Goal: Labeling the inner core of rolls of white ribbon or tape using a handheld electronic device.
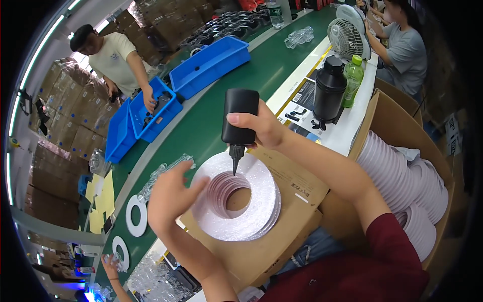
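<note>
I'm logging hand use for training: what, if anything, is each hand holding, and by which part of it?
The right hand holds the black bottle by the middle of its body, nozzle pointing down. The left hand is open and appears empty.

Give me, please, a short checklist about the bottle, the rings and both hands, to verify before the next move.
1. Bottle held in the right hand: ok.
2. Nozzle pointing down, toward the rings: ok.
3. Rings stacked on the carton: ok.
4. Left hand away from the nozzle: ok, open at the left side of the stack.
5. Nozzle tip clear of the top ring: cannot tell, this one view does not settle it.
6. Enough content in the bottle: cannot tell, its black wall hides it.
</note>
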`<state>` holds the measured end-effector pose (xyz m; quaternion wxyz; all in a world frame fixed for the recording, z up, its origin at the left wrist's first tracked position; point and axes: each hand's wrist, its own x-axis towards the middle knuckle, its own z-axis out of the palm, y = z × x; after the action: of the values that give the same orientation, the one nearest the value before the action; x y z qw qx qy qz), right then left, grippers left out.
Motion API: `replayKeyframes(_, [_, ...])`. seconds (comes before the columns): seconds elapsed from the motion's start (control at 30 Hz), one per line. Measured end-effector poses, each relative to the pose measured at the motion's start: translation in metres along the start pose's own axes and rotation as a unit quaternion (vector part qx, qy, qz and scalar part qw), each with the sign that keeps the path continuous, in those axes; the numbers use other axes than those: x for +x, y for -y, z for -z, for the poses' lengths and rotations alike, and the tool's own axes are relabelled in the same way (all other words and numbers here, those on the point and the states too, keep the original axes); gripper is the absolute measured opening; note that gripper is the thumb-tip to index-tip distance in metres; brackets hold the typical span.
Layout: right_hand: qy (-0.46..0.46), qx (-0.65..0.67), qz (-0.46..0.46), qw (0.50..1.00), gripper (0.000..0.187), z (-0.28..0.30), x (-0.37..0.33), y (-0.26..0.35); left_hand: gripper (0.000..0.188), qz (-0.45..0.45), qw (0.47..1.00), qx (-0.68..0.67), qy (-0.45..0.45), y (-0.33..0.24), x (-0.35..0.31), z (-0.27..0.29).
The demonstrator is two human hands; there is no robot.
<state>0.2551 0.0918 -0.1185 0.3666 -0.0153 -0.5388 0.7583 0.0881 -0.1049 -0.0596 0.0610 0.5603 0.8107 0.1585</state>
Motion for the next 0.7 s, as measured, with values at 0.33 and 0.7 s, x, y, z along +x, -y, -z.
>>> replayKeyframes(0.33, [0.070,-0.003,-0.024,0.997,0.032,0.013,0.002,-0.025,0.042,0.024,0.996,0.086,0.015,0.010,0.026,-0.050])
replayKeyframes(0.7, [0.131,-0.063,-0.034,0.989,0.034,0.030,-0.006,-0.102,0.046,0.060,0.989,0.134,0.009,0.048,0.035,-0.103])
